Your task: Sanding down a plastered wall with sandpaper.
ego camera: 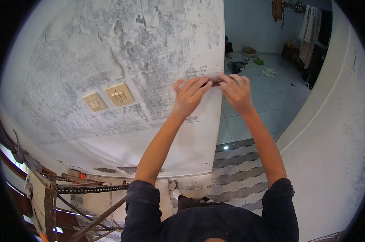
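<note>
Both my hands are raised against a patchy grey-and-white plastered wall (158, 57), close to its right-hand edge at a doorway. A dark reddish-brown strip (215, 81), perhaps folded sandpaper, lies flat on the wall between them. My left hand (190, 93) grips its left end with bent fingers. At the other end, my right hand (236, 90) holds it with the fingertips, beside the wall's corner. Fingers cover part of the strip, and blur hides its detail. Left of my hands, a cream switch plate (119, 94) and a smaller cream plate (94, 101) are set in the wall.
A rusty perforated metal frame (91, 189) stands low on the left. Through the doorway, a tiled floor (261, 106) holds a black fan (236, 66), green footwear (258, 61) and white footwear (269, 72). Part of a person (228, 47) shows behind the wall's edge. Another white wall (324, 157) rises on the right.
</note>
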The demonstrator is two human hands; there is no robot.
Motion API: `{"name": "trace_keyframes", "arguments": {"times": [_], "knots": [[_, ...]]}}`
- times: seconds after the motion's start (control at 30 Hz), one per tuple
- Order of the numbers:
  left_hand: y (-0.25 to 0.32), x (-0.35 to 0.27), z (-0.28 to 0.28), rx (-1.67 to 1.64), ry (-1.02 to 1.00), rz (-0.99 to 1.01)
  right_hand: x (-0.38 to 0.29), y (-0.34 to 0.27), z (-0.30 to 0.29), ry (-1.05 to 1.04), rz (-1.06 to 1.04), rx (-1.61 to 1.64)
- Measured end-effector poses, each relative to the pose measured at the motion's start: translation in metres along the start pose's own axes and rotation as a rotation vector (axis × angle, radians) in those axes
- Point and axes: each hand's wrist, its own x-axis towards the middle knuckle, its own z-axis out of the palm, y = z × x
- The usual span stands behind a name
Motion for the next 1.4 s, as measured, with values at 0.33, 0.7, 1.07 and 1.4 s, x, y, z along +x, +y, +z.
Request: {"name": "trace_keyframes", "arguments": {"times": [0.33, 0.7, 1.07, 1.4], "knots": [[-0.039, -0.024, -0.043, 0.129, -0.052, -0.024, 0.021, -0.033, 0.034, 0.133, -0.060, 0.146], [-0.029, -0.027, -0.030, 0.058, 0.016, -0.098, 0.016, -0.022, 0.033, 0.098, -0.104, 0.106], [-0.030, -0.042, -0.035, 0.071, -0.010, -0.125, 0.010, -0.041, 0.036, 0.059, -0.031, 0.135], [-0.036, -0.067, -0.046, 0.079, 0.009, -0.179, 0.010, -0.057, 0.045, 0.027, -0.099, 0.189]]}}
